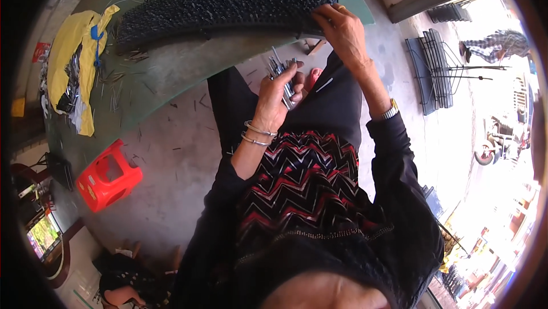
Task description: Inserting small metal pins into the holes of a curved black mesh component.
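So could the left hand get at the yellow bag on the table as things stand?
Probably not right away: the left hand is closed on a bundle of metal spokes, and the yellow bag lies far off along the table.

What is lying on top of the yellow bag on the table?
A heap of thin metal rods lies on the yellow bag, beside a blue strip. How deep the heap goes, or what the bag's folds cover, cannot be seen.
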`<state>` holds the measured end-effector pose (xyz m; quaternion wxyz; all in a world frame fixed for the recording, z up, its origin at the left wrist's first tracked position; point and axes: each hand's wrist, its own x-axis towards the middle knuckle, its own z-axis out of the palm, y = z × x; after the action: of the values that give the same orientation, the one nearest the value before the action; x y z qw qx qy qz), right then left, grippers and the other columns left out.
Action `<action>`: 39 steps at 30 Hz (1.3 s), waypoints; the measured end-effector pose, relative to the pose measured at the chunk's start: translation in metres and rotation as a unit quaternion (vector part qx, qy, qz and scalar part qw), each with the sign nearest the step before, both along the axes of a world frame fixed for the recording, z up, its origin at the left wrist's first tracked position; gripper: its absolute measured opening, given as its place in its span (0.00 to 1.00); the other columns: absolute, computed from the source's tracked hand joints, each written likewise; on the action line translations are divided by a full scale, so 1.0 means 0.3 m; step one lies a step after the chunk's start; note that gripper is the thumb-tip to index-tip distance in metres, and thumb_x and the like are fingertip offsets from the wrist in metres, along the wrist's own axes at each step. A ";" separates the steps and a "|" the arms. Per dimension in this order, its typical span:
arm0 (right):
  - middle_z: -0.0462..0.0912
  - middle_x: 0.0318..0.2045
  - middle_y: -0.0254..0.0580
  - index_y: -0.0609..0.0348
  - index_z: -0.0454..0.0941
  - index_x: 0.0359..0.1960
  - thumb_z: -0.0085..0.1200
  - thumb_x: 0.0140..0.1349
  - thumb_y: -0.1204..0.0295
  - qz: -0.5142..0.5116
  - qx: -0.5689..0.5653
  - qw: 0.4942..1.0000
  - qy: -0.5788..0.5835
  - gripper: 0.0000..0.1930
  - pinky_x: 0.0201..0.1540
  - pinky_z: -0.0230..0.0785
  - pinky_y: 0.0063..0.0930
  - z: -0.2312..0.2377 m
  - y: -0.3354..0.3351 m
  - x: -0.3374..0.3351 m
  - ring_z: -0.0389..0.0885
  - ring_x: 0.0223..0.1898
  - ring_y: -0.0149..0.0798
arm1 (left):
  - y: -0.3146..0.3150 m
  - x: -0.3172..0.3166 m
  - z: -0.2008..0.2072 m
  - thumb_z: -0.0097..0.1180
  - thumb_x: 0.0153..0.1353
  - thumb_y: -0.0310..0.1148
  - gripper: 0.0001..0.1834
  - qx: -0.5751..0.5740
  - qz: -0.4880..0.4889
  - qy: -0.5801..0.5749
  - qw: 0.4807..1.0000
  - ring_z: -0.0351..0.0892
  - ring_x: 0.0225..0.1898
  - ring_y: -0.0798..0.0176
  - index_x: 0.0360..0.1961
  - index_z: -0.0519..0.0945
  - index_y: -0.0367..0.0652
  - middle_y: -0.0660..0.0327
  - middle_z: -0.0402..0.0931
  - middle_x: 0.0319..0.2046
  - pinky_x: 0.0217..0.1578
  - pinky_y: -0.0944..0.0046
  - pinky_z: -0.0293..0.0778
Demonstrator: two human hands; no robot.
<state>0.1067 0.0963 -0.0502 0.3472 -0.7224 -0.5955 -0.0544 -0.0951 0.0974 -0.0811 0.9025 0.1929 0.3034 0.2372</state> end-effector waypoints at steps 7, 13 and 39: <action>0.79 0.31 0.38 0.49 0.82 0.38 0.55 0.60 0.69 0.013 -0.020 0.999 -0.024 0.07 0.37 0.73 0.34 -0.009 -0.002 0.007 0.80 0.35 0.45 | -0.045 0.008 -0.040 0.57 0.64 0.35 0.11 -0.011 -0.019 0.002 1.000 0.69 0.21 0.72 0.39 0.78 0.37 0.64 0.74 0.24 0.19 0.72 0.62; 0.78 0.32 0.38 0.48 0.82 0.39 0.54 0.61 0.69 0.014 -0.031 0.998 -0.050 0.07 0.36 0.73 0.34 -0.011 0.006 -0.011 0.79 0.34 0.45 | -0.057 0.013 -0.032 0.56 0.64 0.36 0.10 -0.023 -0.022 0.004 1.000 0.67 0.22 0.72 0.39 0.77 0.40 0.65 0.73 0.25 0.21 0.72 0.61; 0.78 0.44 0.45 0.51 0.78 0.43 0.48 0.59 0.73 0.124 -0.417 0.889 -0.139 0.11 0.54 0.64 0.42 -0.433 -0.312 0.096 0.73 0.51 0.49 | -0.079 0.003 -0.069 0.58 0.63 0.37 0.10 -0.028 -0.038 0.025 0.999 0.69 0.20 0.74 0.39 0.79 0.42 0.65 0.75 0.24 0.18 0.74 0.61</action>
<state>0.1354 0.0028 -0.1800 -0.0686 -0.7062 -0.6901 0.1429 -0.0943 0.0738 -0.1018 0.9082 0.1849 0.3243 0.1891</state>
